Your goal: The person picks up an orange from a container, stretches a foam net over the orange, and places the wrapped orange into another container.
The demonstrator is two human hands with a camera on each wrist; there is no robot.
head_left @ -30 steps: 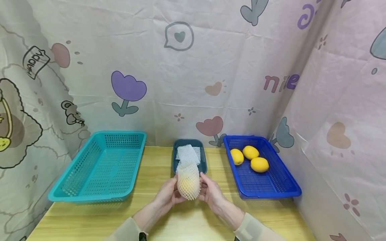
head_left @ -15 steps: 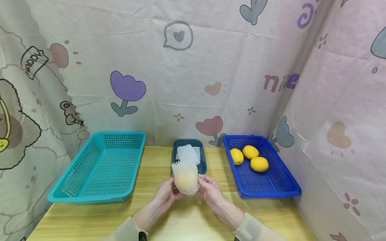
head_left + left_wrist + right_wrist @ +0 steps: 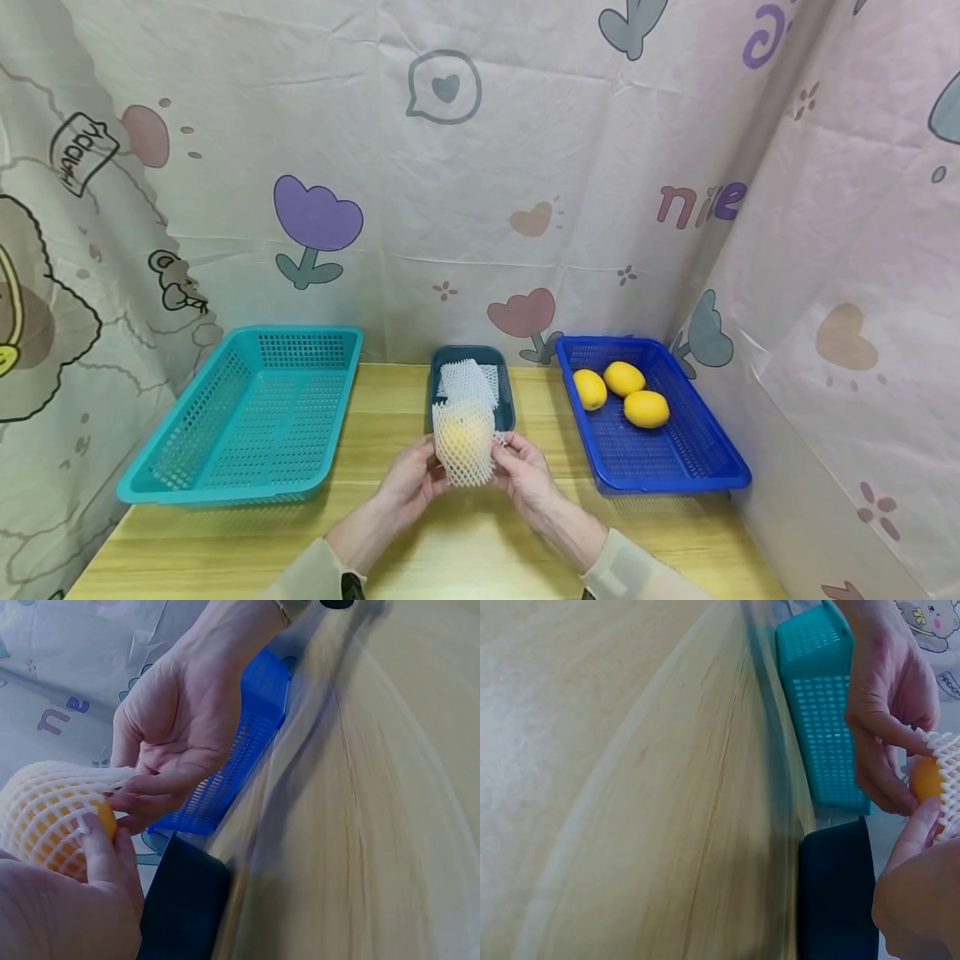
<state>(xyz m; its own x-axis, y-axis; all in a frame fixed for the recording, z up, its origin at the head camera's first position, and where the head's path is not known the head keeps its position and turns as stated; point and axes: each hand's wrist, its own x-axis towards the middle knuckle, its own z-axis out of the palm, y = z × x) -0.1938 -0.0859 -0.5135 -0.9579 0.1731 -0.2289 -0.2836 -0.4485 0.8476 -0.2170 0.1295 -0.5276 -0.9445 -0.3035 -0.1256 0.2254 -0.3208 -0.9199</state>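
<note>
Between both hands, over the front of the table, is a yellow lemon inside a white foam net. My left hand holds it from the left, its thumb and fingers on the net. On the other side, my right hand pinches the net's edge between thumb and fingers. In the left wrist view, part of the lemon's end shows bare at the net's opening. Just behind the hands stands a small dark teal tray with more white foam nets in it, partly covered by the held one.
A turquoise basket stands on the left of the wooden table. To the right, a blue basket holds three lemons. A patterned curtain hangs along the back and sides.
The netted lemon has risen slightly and turned, and the net looks shorter and wider. My right fingers have shifted to pinch the net's edge. Both baskets stay as they were.
</note>
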